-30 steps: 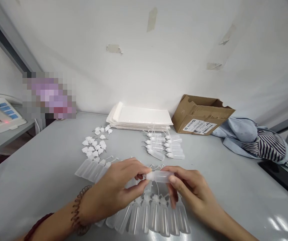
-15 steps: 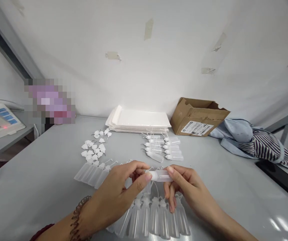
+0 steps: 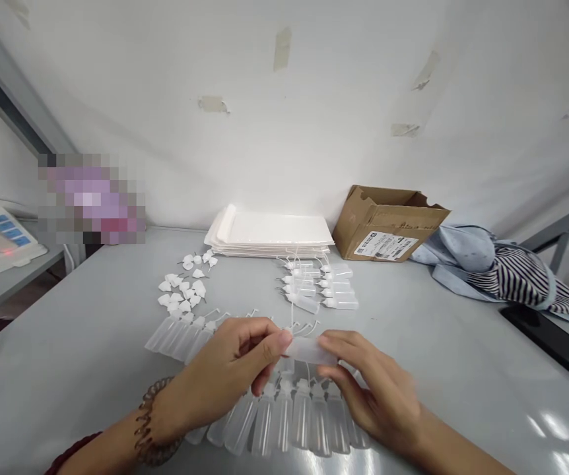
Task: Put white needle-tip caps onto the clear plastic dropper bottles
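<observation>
A translucent plastic squeeze bottle (image 3: 310, 351) lies sideways between my hands, above the table. My left hand (image 3: 232, 369) pinches its cap end between thumb and fingers; those fingers partly hide the cap. At the base end, my right hand (image 3: 381, 389) grips the body with the thumb below and fingers on top. Below my hands lies a row of similar bottles (image 3: 301, 419) with white caps and thin bent tubes. Another row of bottles (image 3: 178, 336) runs behind my left hand. Loose white needle-tip caps (image 3: 184, 288) are scattered farther left.
Needle-tipped bottles (image 3: 299, 285) lie in two columns beyond my hands. Behind them are stacked white mailers (image 3: 274, 231) and an open cardboard box (image 3: 388, 227). Blue and striped cloth (image 3: 467, 254) and a black phone-like slab (image 3: 552, 343) lie right. A white device (image 3: 7, 237) stands left.
My right hand has turned on the bottle: its thumb was on top and is now underneath, with the fingers above. My left hand keeps its pinch. The view has shifted slightly.
</observation>
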The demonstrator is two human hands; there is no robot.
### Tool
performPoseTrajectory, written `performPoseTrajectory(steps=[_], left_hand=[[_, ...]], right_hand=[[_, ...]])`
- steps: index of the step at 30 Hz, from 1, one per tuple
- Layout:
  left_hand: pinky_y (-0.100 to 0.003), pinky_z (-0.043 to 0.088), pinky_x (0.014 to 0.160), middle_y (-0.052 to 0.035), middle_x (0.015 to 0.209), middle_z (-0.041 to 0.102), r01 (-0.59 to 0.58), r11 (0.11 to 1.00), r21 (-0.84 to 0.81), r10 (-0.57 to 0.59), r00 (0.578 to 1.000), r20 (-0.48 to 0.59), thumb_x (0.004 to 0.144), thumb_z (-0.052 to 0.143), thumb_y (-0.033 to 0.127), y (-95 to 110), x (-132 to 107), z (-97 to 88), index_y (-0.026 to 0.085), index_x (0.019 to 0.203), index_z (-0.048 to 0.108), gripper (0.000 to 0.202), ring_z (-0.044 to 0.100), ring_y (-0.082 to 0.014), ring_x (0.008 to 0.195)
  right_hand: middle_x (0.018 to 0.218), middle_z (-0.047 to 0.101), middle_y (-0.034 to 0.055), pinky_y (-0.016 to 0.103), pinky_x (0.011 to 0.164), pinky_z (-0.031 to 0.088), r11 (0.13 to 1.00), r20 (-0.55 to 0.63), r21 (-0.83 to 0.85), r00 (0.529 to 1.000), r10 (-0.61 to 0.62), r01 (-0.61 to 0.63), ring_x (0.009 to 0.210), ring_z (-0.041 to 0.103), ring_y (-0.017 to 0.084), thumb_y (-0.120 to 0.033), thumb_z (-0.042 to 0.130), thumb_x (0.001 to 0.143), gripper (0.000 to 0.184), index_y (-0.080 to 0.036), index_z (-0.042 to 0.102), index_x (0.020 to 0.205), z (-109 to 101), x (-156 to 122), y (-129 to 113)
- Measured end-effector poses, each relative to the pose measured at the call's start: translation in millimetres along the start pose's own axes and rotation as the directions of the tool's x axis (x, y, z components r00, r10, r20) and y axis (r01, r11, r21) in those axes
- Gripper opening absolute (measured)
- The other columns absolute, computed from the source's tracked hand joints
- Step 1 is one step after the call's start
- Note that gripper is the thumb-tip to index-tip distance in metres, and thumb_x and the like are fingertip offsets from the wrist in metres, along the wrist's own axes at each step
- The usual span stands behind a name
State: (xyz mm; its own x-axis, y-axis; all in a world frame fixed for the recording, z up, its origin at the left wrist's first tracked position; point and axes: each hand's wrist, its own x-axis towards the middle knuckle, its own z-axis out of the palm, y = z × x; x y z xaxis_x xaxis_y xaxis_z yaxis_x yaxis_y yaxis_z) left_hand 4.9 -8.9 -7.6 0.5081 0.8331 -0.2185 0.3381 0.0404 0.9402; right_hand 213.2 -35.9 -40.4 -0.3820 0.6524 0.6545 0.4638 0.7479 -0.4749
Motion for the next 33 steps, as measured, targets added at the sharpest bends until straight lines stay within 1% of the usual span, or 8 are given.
performPoseTrajectory(steps=[6,12,15,17,21,26,29,33], left_hand=[[-0.022,0.041,0.057,0.0022,0.058,0.056,-0.234,0.928,0.291,0.29,0.942,-0.168,0.092,0.046,0.032,-10,0,6.8,0.016,0.079,0.058,0.024,0.053,-0.0109,0.054],[-0.02,0.041,0.057,-0.0012,0.071,0.058,-0.482,0.698,0.53,0.623,0.774,-0.116,0.091,0.05,0.018,-21,2,8.8,0.014,0.092,0.057,0.009,0.05,-0.0109,0.061],[-0.02,0.043,0.058,-0.0014,0.073,0.059,-0.513,0.69,0.511,0.645,0.755,-0.114,0.091,0.05,0.016,-22,2,10.3,0.014,0.096,0.058,0.01,0.052,-0.0109,0.062],[-0.02,0.045,0.062,-0.0014,0.075,0.061,-0.472,0.767,0.434,0.578,0.802,-0.149,0.09,0.052,0.019,-20,2,10.6,0.016,0.094,0.059,0.009,0.056,-0.0114,0.065],[-0.021,0.048,0.061,-0.0003,0.071,0.063,-0.25,0.946,0.206,0.291,0.936,-0.196,0.09,0.049,0.031,-13,3,8.4,0.017,0.082,0.059,0.018,0.061,-0.0129,0.067],[-0.021,0.044,0.052,0.0023,0.056,0.054,-0.074,0.996,0.053,0.078,0.995,-0.069,0.09,0.043,0.041,-9,4,5.2,0.017,0.065,0.05,0.035,0.055,-0.0115,0.053],[-0.021,0.041,0.051,0.0033,0.055,0.048,-0.113,0.992,0.052,0.117,0.991,-0.068,0.089,0.045,0.04,-9,4,2.9,0.017,0.06,0.047,0.038,0.052,-0.0107,0.052],[-0.021,0.038,0.052,0.0027,0.053,0.048,-0.195,0.967,0.163,0.211,0.974,-0.082,0.089,0.047,0.036,-7,2,1.4,0.016,0.055,0.049,0.039,0.048,-0.0099,0.051]], right_hand=[[0.064,0.062,0.0004,0.024,0.05,0.048,0.87,0.052,0.301,0.917,0.395,-0.391,0.053,0.058,0.012,-0.018,0.059,0.084,0.012,-0.02,0.062,0.096,2,6,-5],[0.054,0.055,-0.0031,0.018,0.041,0.039,0.233,0.51,0.615,0.605,0.611,-0.753,0.037,0.048,0.005,-0.039,0.059,0.084,0.026,-0.014,0.059,0.076,2,15,4],[0.051,0.051,-0.0045,0.016,0.035,0.032,0.079,0.613,0.61,0.532,0.584,-0.789,0.031,0.041,0.002,-0.043,0.058,0.084,0.037,-0.014,0.053,0.063,2,17,9],[0.051,0.051,-0.0043,0.016,0.036,0.034,0.137,0.579,0.608,0.555,0.598,-0.782,0.032,0.043,0.003,-0.044,0.057,0.085,0.037,-0.014,0.054,0.065,3,17,8],[0.057,0.06,-0.0008,0.022,0.049,0.047,0.554,0.294,0.527,0.749,0.593,-0.645,0.048,0.057,0.011,-0.033,0.059,0.085,0.019,-0.015,0.06,0.089,4,10,0],[0.072,0.063,0.0031,0.023,0.054,0.049,0.907,0.012,0.285,0.948,0.319,-0.309,0.058,0.06,0.012,-0.016,0.059,0.083,0.014,-0.016,0.06,0.096,6,2,1],[0.066,0.061,0.0015,0.023,0.052,0.047,0.891,0.069,0.297,0.938,0.34,-0.344,0.054,0.057,0.011,-0.019,0.058,0.084,0.011,-0.015,0.061,0.094,5,4,2],[0.053,0.054,-0.0036,0.021,0.048,0.042,0.613,0.313,0.499,0.788,0.531,-0.612,0.045,0.052,0.008,-0.032,0.056,0.087,0.019,-0.014,0.06,0.087,2,10,0]])
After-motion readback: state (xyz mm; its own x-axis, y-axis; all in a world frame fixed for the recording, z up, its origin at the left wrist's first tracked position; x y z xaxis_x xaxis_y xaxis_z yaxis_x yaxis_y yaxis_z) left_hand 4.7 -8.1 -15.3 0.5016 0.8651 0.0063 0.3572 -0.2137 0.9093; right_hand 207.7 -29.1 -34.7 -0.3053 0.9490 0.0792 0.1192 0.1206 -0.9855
